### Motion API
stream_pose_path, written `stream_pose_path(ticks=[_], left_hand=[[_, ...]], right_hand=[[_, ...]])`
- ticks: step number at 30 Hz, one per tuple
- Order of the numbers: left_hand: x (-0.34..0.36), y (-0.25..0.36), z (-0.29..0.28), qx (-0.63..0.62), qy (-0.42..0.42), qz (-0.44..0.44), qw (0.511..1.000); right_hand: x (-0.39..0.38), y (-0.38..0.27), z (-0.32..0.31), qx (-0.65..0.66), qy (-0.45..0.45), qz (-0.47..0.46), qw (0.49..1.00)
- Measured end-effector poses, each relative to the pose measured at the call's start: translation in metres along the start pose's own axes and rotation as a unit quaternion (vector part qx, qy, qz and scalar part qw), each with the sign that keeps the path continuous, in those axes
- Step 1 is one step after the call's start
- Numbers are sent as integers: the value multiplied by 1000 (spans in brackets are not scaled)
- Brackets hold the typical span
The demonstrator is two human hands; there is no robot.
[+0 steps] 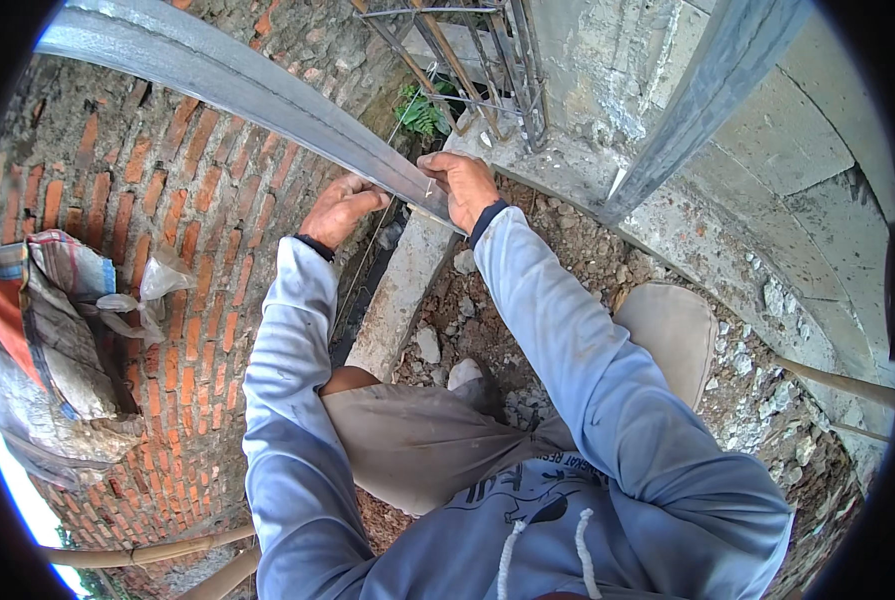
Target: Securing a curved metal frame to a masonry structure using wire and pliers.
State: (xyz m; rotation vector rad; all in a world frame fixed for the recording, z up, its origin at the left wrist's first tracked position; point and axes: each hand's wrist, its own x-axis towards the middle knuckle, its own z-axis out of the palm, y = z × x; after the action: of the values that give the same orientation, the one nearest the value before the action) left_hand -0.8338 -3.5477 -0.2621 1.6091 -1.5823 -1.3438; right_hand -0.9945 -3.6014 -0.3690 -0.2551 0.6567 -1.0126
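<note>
A long grey metal post (267, 100) slants in from the upper left. Its lower end meets a narrow concrete beam (397, 290). My left hand (344, 210) is at the post's left edge, fingers bent and drawn together; what they pinch, if anything, is hidden. On the opposite edge, my right hand (462, 188) grips the post's lower end, thumb and fingers closed against the metal. A small pale mark or bit of line shows on the metal beside the right fingertips. A thin string runs down past the post near my left hand.
A brick wall (182, 260) fills the left, with a worn sack (67, 330) against it. Rebar (467, 70) rises at the top. Another metal post (702, 110) stands right, by a block wall (767, 150). Rubble (747, 370) covers the ground; bamboo poles (152, 550) lie lower left.
</note>
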Motion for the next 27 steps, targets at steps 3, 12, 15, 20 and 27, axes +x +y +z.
stream_pose_path(ticks=[3,12,15,20,27], left_hand=[[-4,10,7,74,-11,-35,997],[5,1,24,120,13,0,993],[8,-1,26,152,11,25,988],[6,2,29,172,33,37,984],[7,7,31,137,49,52,988]], right_hand=[[-6,2,-5,0,8,-29,1000],[-12,10,-9,43,-11,-81,996],[-16,9,-13,44,-14,-86,995],[-30,8,-21,50,1,-94,994],[-51,8,-18,-29,5,-138,990]])
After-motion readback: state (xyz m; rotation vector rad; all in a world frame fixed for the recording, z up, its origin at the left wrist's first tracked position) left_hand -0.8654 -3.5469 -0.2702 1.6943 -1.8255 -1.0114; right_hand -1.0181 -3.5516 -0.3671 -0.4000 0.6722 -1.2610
